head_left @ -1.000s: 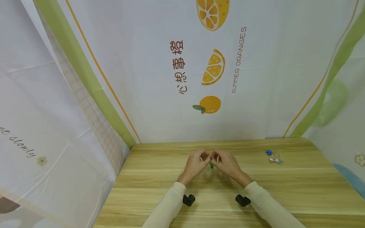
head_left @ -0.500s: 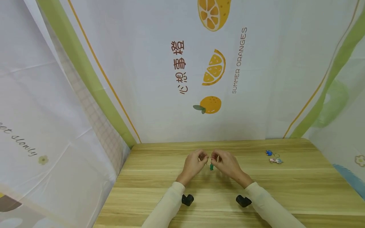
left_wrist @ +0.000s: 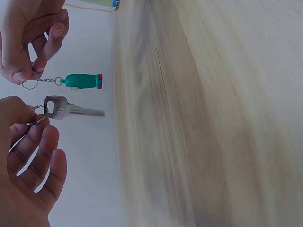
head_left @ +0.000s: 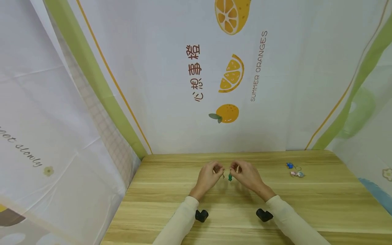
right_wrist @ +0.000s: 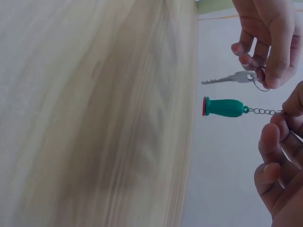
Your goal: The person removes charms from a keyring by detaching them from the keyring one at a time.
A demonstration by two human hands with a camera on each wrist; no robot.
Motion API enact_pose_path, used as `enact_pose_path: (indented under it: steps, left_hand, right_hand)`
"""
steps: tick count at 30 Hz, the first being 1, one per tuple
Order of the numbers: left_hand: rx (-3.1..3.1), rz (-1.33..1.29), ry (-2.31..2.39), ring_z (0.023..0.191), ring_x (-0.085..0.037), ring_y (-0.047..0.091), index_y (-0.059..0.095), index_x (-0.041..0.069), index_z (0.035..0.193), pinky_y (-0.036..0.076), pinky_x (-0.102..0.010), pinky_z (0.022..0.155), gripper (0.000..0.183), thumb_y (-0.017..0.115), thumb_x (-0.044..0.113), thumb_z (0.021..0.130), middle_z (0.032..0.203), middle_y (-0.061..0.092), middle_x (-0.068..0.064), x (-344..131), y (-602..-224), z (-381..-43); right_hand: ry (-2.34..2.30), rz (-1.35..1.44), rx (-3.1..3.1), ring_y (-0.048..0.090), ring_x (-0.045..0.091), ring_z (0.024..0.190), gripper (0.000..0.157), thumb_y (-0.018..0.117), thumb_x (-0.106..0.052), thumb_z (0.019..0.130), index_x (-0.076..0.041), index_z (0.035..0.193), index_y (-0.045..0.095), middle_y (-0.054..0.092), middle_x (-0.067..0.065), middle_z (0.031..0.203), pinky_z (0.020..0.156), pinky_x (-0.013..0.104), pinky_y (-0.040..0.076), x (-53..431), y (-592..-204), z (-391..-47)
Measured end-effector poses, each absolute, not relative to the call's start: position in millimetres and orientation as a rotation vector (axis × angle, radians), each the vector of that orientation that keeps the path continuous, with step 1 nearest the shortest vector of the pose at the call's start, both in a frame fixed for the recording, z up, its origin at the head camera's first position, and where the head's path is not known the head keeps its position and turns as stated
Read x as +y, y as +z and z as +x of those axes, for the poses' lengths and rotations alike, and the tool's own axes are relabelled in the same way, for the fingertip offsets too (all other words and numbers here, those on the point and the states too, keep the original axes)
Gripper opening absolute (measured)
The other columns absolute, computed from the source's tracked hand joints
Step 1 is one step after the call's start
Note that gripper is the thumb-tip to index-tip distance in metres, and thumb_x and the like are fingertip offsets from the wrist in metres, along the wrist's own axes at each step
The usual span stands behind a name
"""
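Observation:
Thumb and forefinger of my left hand (head_left: 209, 177) pinch a split ring that carries a silver key (left_wrist: 59, 109). My right hand (head_left: 246, 176), close beside it, pinches the ring and chain of a green keychain charm (left_wrist: 81, 81) with a red base. Both hang above the table, the key and the charm side by side with a small gap between them. In the right wrist view the key's toothed blade and the charm's short chain (right_wrist: 262, 111) show plainly. The other fingers of both hands are loosely curled.
On the wooden table (head_left: 171, 190), a blue keychain figure (head_left: 289, 165) with a ring and a pink-and-blue figure (head_left: 297, 174) lie at the right. Black wrist mounts (head_left: 201, 215) show beside both sleeves. A printed white cloth (head_left: 171, 129) hangs behind the table.
My fingertips, together a second ago, have drawn apart. The right hand has shifted slightly right with the green charm, and the key now shows separately below my left fingers.

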State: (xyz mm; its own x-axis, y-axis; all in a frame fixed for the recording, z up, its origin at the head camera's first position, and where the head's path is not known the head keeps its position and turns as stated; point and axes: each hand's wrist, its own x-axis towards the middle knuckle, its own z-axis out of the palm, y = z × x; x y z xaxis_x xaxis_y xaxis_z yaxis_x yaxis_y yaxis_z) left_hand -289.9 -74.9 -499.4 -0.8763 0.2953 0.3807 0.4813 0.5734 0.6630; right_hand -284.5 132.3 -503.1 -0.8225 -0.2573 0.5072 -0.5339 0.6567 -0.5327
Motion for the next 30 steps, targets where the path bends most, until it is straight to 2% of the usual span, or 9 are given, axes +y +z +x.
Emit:
enact_pose_path:
  steps: [13,30]
  left_hand:
    - [-2.566,-0.661,-1.186,0.076,-0.004,0.062,0.077,0.011,0.104,0.051,-0.019,0.066,0.008,0.070,0.015,0.103,0.089,0.072,0.000,-74,-499,-290]
    - [-2.586,-0.618,-1.192,0.078,-0.004,0.060,0.077,0.012,0.105,0.050,-0.020,0.067,0.008,0.070,0.015,0.102,0.090,0.072,0.000,-74,-497,-288]
  right_hand:
    - [1.004,0.572,-2.480,0.054,0.001,0.067,0.003,0.072,-0.013,0.097,-0.013,0.095,0.069,0.070,-0.003,0.088,0.057,0.023,0.046,147,-500,-288]
    - [1.002,0.525,-2.512,0.054,0.006,0.069,0.002,0.067,-0.014,0.099,-0.013,0.098,0.069,0.069,0.000,0.091,0.059,0.026,0.046,170,-493,-289]
